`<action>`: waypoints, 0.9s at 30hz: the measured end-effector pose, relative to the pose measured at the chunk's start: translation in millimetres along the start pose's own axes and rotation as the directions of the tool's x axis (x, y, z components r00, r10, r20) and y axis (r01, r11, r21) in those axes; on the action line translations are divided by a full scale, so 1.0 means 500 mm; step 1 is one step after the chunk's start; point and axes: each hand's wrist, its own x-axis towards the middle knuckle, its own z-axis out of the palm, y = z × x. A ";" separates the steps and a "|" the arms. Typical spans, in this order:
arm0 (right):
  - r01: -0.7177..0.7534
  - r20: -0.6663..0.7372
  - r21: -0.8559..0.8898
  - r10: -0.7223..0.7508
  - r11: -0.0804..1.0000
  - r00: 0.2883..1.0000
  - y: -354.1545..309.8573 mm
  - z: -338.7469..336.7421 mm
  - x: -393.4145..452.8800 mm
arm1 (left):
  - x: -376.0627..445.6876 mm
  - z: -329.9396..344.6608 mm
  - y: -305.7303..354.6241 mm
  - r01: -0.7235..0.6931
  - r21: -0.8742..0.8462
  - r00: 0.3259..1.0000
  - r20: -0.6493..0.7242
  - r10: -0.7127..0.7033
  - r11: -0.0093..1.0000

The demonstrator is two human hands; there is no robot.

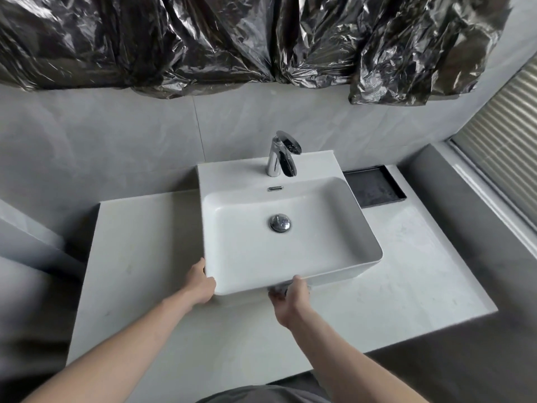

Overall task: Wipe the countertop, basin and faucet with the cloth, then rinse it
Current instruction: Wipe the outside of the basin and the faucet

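Pale counter (139, 257) carries a white basin (290, 242); its near-left corner is touched by the left hand (200, 282), grip unclear, while a dark cloth (277, 292) is clutched by the right hand (293, 301) beneath the near rim.

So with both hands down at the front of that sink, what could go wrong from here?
The cloth is mostly hidden under the basin front, so the right hand wipes partly blind and may miss spots. The left hand rests against the basin's corner; leaning hard could strain it. The faucet seems untouched yet and might be forgotten.
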 end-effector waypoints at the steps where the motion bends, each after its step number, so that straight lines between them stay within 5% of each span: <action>1: -0.015 0.036 -0.012 0.016 1.000 0.999 -0.012 -0.011 0.002 | 0.000 0.003 0.003 0.004 0.000 1.000 -0.009 -0.004 1.000; 4: -0.030 0.088 -0.058 0.035 0.998 0.995 -0.083 -0.054 0.017 | 0.000 0.009 0.005 0.017 0.021 0.999 -0.039 -0.016 1.000; 9: 0.046 -0.021 -0.026 -0.046 0.999 0.999 -0.276 -0.136 0.067 | 0.006 0.018 0.008 0.066 0.041 0.995 -0.084 -0.062 0.997; 15: 0.149 -0.061 -0.252 -0.169 0.956 0.984 -0.387 -0.205 0.140 | 0.001 0.028 0.026 0.123 0.049 0.983 -0.146 -0.115 0.991; 23: 0.281 0.172 -0.728 -0.229 0.625 0.958 -0.481 -0.221 0.187 | -0.010 0.049 0.057 0.227 0.122 0.948 -0.255 -0.190 0.966; 27: 0.427 0.332 -0.756 -0.271 0.496 0.903 -0.507 -0.207 0.189 | -0.009 0.055 0.072 0.287 0.169 0.922 -0.315 -0.225 0.943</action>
